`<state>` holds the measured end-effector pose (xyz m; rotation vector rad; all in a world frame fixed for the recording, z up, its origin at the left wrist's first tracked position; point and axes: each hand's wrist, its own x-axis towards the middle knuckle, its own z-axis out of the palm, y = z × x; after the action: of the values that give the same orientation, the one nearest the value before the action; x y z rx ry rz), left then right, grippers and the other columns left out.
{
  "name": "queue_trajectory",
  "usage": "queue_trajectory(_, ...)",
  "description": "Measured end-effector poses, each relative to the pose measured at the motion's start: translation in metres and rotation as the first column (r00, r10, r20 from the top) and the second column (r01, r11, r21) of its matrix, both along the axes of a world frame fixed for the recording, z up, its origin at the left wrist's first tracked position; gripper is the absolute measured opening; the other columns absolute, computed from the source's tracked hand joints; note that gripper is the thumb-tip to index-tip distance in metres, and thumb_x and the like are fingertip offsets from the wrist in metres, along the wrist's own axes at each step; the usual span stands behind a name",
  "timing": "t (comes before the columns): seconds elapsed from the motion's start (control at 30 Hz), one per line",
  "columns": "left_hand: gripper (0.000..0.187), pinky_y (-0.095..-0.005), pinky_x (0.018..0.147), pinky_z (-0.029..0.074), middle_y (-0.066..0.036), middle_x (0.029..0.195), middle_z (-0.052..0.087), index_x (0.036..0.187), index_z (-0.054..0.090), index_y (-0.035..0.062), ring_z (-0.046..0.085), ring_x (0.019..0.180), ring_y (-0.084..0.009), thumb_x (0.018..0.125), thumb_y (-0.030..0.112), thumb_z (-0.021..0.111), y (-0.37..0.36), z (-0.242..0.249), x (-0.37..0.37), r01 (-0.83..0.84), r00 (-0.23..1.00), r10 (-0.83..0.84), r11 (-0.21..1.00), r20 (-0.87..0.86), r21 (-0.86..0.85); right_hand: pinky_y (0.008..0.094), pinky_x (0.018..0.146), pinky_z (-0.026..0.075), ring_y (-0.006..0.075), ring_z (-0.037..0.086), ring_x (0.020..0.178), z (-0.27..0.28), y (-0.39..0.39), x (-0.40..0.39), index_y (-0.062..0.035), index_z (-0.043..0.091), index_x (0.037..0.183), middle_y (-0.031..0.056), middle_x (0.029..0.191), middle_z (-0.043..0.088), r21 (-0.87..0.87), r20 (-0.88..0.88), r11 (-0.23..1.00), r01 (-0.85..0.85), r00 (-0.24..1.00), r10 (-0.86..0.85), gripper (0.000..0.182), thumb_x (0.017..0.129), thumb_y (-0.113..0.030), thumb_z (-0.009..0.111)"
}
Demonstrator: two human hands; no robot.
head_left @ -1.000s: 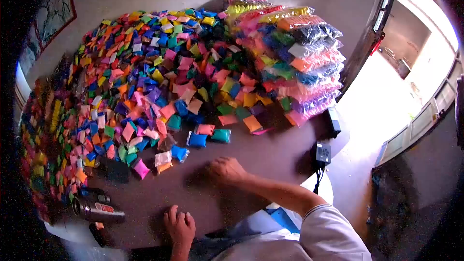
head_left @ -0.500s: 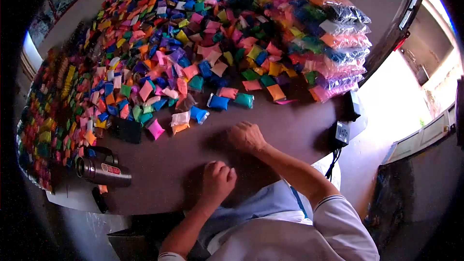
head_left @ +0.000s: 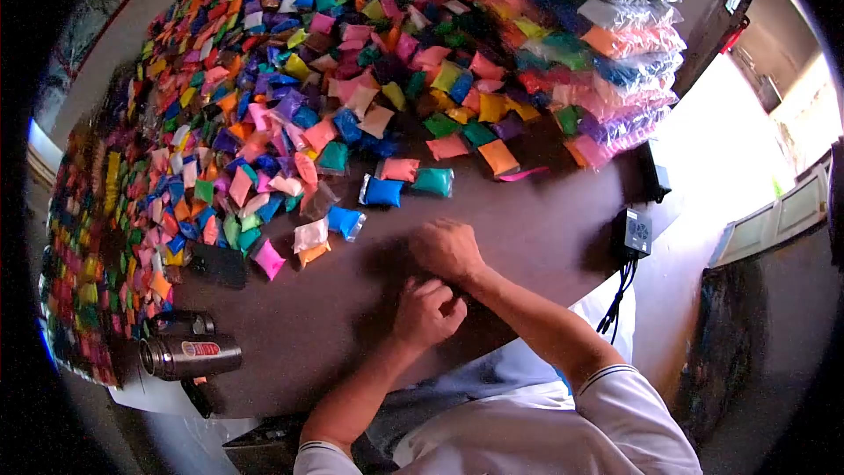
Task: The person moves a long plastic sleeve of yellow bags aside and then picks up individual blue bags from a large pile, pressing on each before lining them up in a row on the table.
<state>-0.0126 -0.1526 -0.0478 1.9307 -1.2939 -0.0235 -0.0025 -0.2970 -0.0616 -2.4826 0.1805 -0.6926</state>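
Observation:
My right hand (head_left: 447,251) rests on the brown table (head_left: 527,229), its fingers curled under into a fist. Just below it is my left hand (head_left: 429,312), loosely closed with the thumb against the fingers, close to the right wrist. The inside of both hands is hidden, so I cannot make out whether anything is in them. Nearest to them lie small filled plastic packets: a blue packet (head_left: 382,192), a teal packet (head_left: 432,181), and another blue packet (head_left: 345,222) beside a pale pink packet (head_left: 311,235). A magenta packet (head_left: 268,259) lies farther left.
A large heap of colourful packets (head_left: 264,97) covers the table's far side and left. Clear bags of packets (head_left: 629,44) are stacked at the right. A steel flask (head_left: 198,357) lies at the left; a black box with cables (head_left: 635,233) sits at the right edge.
My left hand has moved right and up, closer to my right hand. The right hand stays nearly in place, still curled. The camera view has shifted slightly; the packets appear undisturbed.

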Motion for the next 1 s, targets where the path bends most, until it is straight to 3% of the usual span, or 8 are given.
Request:
queue_trajectory(0.17, 0.018, -0.0428, 0.067, 0.042, -0.01, 0.069, 0.056, 0.068, 0.055, 0.0053, 0.056, 0.067, -0.0308, 0.08, 0.016, 0.063, 0.0, 0.005, 0.001, 0.012, 0.987, -0.027, 0.996, -0.158, -0.093, 0.0397, 0.06, 0.049, 0.0292, 0.062, 0.08, -0.02, 0.002, 0.007, -0.0088, 0.057, 0.088, 0.01, 0.084, 0.062, -0.18, -0.215, 0.982, -0.059, 0.976, 0.019, 0.021, 0.079, -0.027, 0.062)
queue_trajectory(0.23, 0.018, -0.0416, 0.069, 0.044, -0.011, 0.073, 0.058, 0.071, 0.056, 0.0039, 0.057, 0.07, -0.0306, 0.082, 0.017, 0.063, -0.009, 0.024, -0.003, 0.029, 0.994, -0.045, 0.987, -0.099, -0.159, 0.0472, 0.062, 0.047, 0.0357, 0.059, 0.074, -0.023, 0.002, 0.007, -0.0071, 0.057, 0.079, 0.0145, 0.074, 0.06, -0.114, -0.069, 0.993, -0.029, 0.997, 0.022, 0.017, 0.082, -0.024, 0.058)
queue_trajectory(0.37, 0.016, -0.0418, 0.074, 0.046, -0.011, 0.081, 0.062, 0.076, 0.058, 0.0025, 0.058, 0.076, -0.0305, 0.083, 0.017, 0.062, -0.049, 0.044, -0.031, 0.045, 0.999, -0.049, 0.955, -0.006, -0.293, 0.047, 0.062, 0.047, 0.0364, 0.058, 0.072, -0.029, 0.007, 0.008, -0.0061, 0.056, 0.077, 0.0149, 0.072, 0.059, -0.207, 0.15, 0.978, -0.001, 0.988, 0.033, 0.017, 0.082, -0.023, 0.059)
queue_trajectory(0.5, 0.015, -0.042, 0.074, 0.046, -0.011, 0.083, 0.062, 0.076, 0.057, 0.0044, 0.057, 0.076, -0.0311, 0.081, 0.018, 0.062, -0.074, 0.063, -0.067, 0.049, 0.997, -0.042, 0.99, 0.06, -0.134, 0.0463, 0.062, 0.048, 0.0371, 0.058, 0.071, -0.02, 0.005, 0.005, -0.0056, 0.056, 0.077, 0.0153, 0.074, 0.059, -0.185, 0.104, 0.983, -0.019, 0.994, 0.039, 0.017, 0.081, -0.022, 0.06)
queue_trajectory(0.57, 0.018, -0.0428, 0.072, 0.045, -0.012, 0.078, 0.06, 0.071, 0.055, 0.0065, 0.056, 0.074, -0.032, 0.077, 0.021, 0.064, -0.076, 0.082, -0.085, 0.14, 0.977, -0.163, 0.977, -0.139, -0.164, 0.0459, 0.063, 0.048, 0.0368, 0.059, 0.072, -0.021, 0.007, 0.005, -0.0058, 0.057, 0.078, 0.0151, 0.075, 0.06, -0.213, 0.104, 0.976, -0.053, 0.992, 0.077, 0.017, 0.081, -0.022, 0.06)
queue_trajectory(0.8, 0.029, -0.0457, 0.069, 0.045, -0.018, 0.066, 0.055, 0.067, 0.055, 0.0046, 0.056, 0.07, -0.0351, 0.078, 0.03, 0.065, -0.088, 0.149, -0.171, 0.611, 0.702, -0.618, 0.778, -0.354, -0.148, 0.042, 0.071, 0.051, 0.0329, 0.062, 0.084, -0.012, 0.007, 0.004, -0.0092, 0.063, 0.086, 0.0125, 0.083, 0.064, -0.281, -0.083, 0.953, -0.11, 0.992, 0.09, 0.019, 0.079, -0.027, 0.061)
queue_trajectory(0.9, 0.028, -0.0457, 0.068, 0.045, -0.018, 0.066, 0.056, 0.068, 0.055, 0.0036, 0.057, 0.071, -0.0347, 0.079, 0.028, 0.064, -0.085, 0.142, -0.174, 0.584, 0.724, -0.606, 0.793, -0.33, -0.175, 0.0402, 0.071, 0.05, 0.0304, 0.059, 0.09, -0.014, 0.006, 0.003, -0.0084, 0.058, 0.105, 0.0129, 0.096, 0.061, -0.321, -0.16, 0.935, -0.151, 0.982, 0.104, 0.029, 0.083, -0.027, 0.056)
queue_trajectory(1.0, 0.022, -0.0443, 0.069, 0.043, -0.013, 0.067, 0.06, 0.07, 0.06, 0.0079, 0.058, 0.072, -0.0331, 0.079, 0.028, 0.062, -0.077, 0.124, -0.151, 0.449, 0.867, -0.469, 0.882, -0.171, -0.14, 0.0408, 0.069, 0.051, 0.0303, 0.061, 0.085, -0.016, 0.008, 0.005, -0.0087, 0.06, 0.094, 0.0118, 0.088, 0.063, -0.321, -0.1, 0.938, -0.133, 0.989, 0.106, 0.022, 0.081, -0.027, 0.059)
